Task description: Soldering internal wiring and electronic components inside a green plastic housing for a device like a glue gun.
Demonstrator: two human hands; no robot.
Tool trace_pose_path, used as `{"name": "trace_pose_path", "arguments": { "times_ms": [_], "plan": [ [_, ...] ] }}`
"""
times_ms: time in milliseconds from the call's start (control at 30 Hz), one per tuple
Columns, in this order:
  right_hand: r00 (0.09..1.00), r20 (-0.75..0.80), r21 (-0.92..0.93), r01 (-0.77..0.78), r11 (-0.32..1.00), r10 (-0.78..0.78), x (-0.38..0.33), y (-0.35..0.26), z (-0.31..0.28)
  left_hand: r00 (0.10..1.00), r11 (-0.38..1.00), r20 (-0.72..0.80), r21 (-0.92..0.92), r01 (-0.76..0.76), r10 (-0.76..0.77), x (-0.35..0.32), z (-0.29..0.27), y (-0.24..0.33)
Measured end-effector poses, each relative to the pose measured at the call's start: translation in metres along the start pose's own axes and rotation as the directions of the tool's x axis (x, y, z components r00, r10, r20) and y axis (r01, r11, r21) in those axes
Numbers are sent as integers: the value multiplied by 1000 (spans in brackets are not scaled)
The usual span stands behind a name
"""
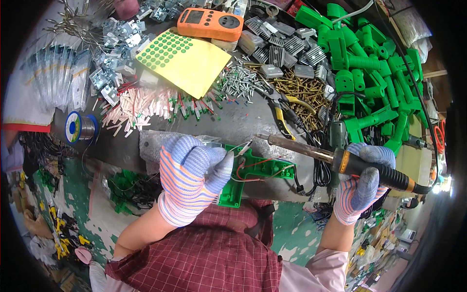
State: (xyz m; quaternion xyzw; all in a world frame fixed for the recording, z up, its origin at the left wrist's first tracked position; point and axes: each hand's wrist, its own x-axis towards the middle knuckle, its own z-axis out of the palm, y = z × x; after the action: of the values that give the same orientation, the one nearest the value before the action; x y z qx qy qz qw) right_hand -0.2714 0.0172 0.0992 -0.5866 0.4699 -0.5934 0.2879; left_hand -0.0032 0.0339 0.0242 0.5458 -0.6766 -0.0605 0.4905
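My right hand is clamped around the handle of the soldering iron. My left hand has its fingers curled at the green casing; what they pinch, I cannot tell. The casing is at the near edge of the dark bench. The bench carries a solder spool at left, a yellow sheet behind and green plastic parts at right. The green floor shows pale, worn patches.
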Motion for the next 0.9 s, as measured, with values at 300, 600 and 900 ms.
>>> {"name": "trace_pose_path", "arguments": {
  "times_ms": [300,600,900],
  "plan": [
    [999,25,-52,29,998,-28,-1,3,7,999,998,4,48,-32,32,-1,8,-3],
    [977,63,-116,210,971,-203,4,9,9,996,991,37,98,-86,82,-2,11,-4],
    [996,35,-89,88,992,-85,0,5,2,995,994,43,57,-96,94,-1,15,-4]
  ]
}}
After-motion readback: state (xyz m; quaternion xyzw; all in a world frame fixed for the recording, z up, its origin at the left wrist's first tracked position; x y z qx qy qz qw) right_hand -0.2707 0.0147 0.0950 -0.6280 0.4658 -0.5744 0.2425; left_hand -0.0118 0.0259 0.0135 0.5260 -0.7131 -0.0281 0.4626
